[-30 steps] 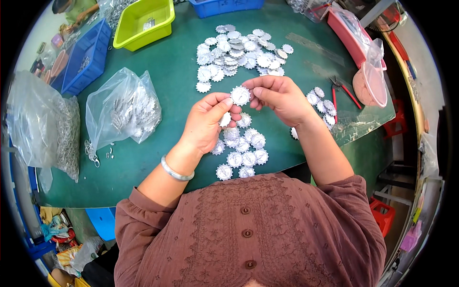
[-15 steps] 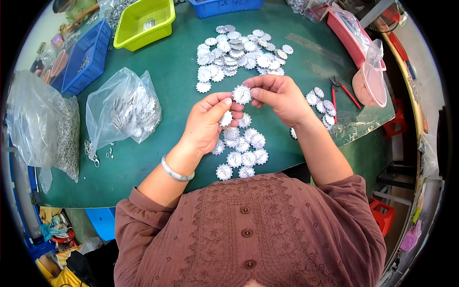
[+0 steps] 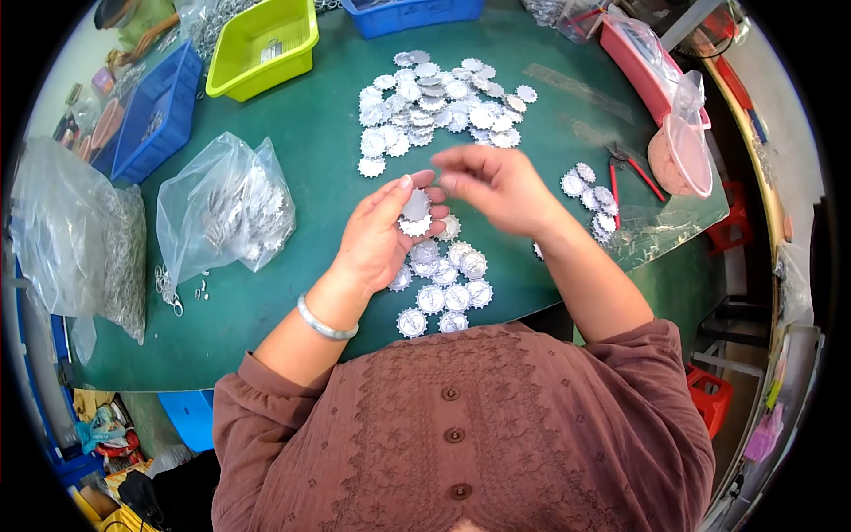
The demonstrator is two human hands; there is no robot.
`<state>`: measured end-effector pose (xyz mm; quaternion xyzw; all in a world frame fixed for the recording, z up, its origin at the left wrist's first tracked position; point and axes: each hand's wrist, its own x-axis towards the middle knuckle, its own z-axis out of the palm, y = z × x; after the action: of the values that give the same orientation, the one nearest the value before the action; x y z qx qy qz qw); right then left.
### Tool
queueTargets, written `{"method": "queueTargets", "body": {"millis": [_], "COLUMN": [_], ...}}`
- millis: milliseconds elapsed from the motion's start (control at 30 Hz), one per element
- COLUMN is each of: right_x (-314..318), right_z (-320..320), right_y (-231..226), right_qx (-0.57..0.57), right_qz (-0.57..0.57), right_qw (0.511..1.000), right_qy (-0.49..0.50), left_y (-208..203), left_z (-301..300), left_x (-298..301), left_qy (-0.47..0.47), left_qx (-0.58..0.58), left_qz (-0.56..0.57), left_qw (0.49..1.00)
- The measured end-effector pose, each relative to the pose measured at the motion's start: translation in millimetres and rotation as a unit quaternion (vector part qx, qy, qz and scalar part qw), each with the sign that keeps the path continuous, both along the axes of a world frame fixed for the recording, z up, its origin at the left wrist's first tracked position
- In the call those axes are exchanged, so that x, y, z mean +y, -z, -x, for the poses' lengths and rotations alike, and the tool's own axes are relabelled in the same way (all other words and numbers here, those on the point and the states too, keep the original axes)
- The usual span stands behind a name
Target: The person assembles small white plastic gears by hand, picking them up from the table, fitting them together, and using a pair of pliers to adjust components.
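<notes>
We pinch silvery scalloped discs [image 3: 415, 211] between the thumb and fingers of our left hand [image 3: 374, 232], above the green table [image 3: 337, 133]. Our right hand [image 3: 507, 197] is just beside them, thumb and forefinger slightly parted. A disc cluster [image 3: 456, 297] lies nearer us, a larger disc pile [image 3: 425, 105] beyond, and red-handled pliers [image 3: 613, 184] to the right.

The green table [image 3: 332, 115] carries clusters of silver discs [image 3: 456, 297]. Clear bags [image 3: 244, 213] and a lime tray [image 3: 266, 80] sit left, red pliers [image 3: 613, 188] right.
</notes>
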<state>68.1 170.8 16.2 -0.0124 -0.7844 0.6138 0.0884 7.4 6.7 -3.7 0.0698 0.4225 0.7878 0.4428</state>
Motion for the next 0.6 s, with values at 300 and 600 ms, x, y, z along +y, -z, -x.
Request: {"method": "queueTargets", "body": {"millis": [300, 600], "right_x": [67.3, 61.2], "right_z": [39.9, 34.1], "right_y": [16.6, 5.8], "right_qx": [0.023, -0.033], "right_qz": [-0.536, -0.326], "right_qw": [0.826, 0.925], "right_qy": [0.174, 0.192], "left_y": [-0.9, -1.8], "left_z": [4.3, 2.1], "left_x": [-3.1, -3.7], "left_qy": [0.045, 0.024], "left_qx": [0.008, 0.038], "left_qz": [0.017, 0.041], "left_qw": [0.999, 0.998]}}
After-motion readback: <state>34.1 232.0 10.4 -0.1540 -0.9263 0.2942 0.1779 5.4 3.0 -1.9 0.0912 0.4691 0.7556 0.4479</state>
